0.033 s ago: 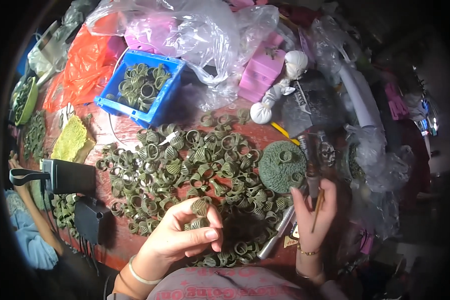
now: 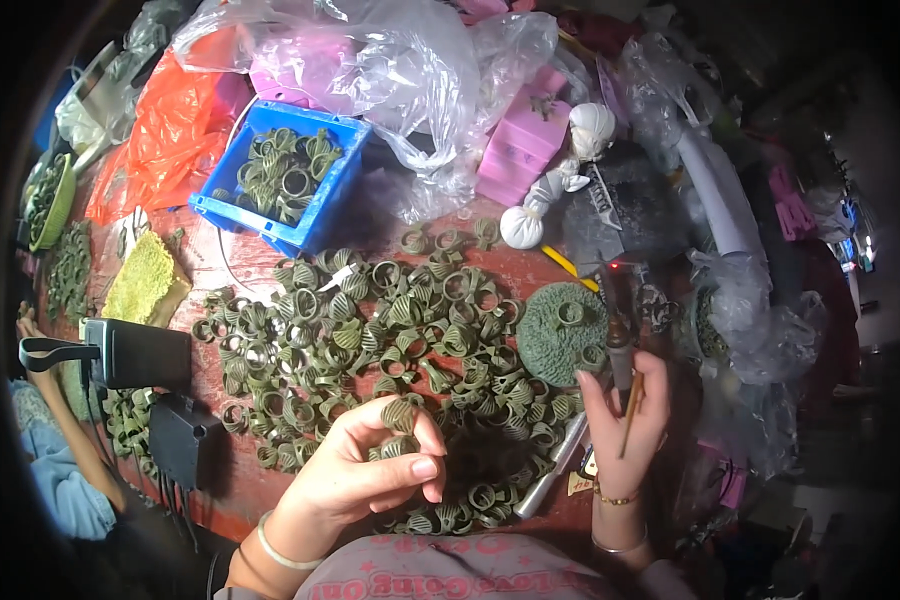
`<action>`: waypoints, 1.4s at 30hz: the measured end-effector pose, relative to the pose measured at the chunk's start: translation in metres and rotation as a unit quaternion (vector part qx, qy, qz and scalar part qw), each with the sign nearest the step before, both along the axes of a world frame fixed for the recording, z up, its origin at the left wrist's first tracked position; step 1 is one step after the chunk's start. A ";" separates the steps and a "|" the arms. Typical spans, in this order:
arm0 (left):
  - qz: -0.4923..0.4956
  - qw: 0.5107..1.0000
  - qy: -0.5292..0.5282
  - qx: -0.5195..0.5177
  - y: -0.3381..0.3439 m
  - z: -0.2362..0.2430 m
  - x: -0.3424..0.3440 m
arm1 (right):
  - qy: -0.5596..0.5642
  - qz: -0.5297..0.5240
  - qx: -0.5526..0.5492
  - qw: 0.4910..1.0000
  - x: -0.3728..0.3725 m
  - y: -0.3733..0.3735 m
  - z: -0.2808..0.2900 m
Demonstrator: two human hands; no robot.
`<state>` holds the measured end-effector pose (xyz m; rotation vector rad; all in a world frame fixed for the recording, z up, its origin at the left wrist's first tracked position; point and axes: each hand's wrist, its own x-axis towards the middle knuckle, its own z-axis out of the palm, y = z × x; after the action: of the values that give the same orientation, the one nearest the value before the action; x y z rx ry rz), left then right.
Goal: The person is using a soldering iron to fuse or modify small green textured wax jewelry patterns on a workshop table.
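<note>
My left hand (image 2: 355, 465) is closed in a pinch on two green ribbed rings (image 2: 399, 414), one above the other, at the near edge of a large heap of similar rings (image 2: 370, 320). In my right hand (image 2: 625, 430) is a pen-like tool with a dark, brownish handle (image 2: 619, 345), pointing away from me, a small red glow near its far end. A thin brown stick (image 2: 630, 412) also lies between those fingers. Just left of this hand is a round green textured pad (image 2: 550, 350), with two rings on it.
A blue bin (image 2: 315, 225) of rings stands behind the heap. Yellow sponge (image 2: 140, 285) and black boxes (image 2: 140, 355) lie left; pink foam blocks (image 2: 520, 145), white cloth bundles (image 2: 522, 227) and plastic bags (image 2: 760, 320) lie behind and right. Another person's arm (image 2: 85, 450) is at far left.
My right hand has shifted slightly with the pen-like tool, which now stands a little differently and shows a red glow near its far end. My left hand has not moved.
</note>
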<state>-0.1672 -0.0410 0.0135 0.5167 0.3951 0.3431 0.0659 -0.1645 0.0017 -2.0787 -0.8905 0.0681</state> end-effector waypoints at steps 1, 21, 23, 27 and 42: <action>-0.002 1.000 0.014 0.005 0.001 -0.001 -0.001 | -0.004 -0.001 0.000 1.000 0.001 0.003 0.003; 0.023 0.964 0.095 0.245 -0.007 0.003 0.005 | 0.313 0.294 0.061 0.901 -0.070 0.013 0.038; -0.008 0.973 0.121 0.194 -0.004 0.001 0.003 | 0.366 0.258 0.083 0.890 -0.072 0.016 0.044; 0.009 0.987 0.115 0.110 -0.001 0.010 0.004 | 0.275 0.223 0.094 0.931 -0.060 0.002 0.042; 0.091 0.960 0.138 0.226 -0.006 -0.005 0.005 | -0.037 0.229 0.009 0.973 -0.028 -0.023 0.034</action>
<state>-0.1619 -0.0467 0.0084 0.9853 0.6432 0.5466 0.0376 -0.1873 0.0361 -1.8301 -1.3965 0.2272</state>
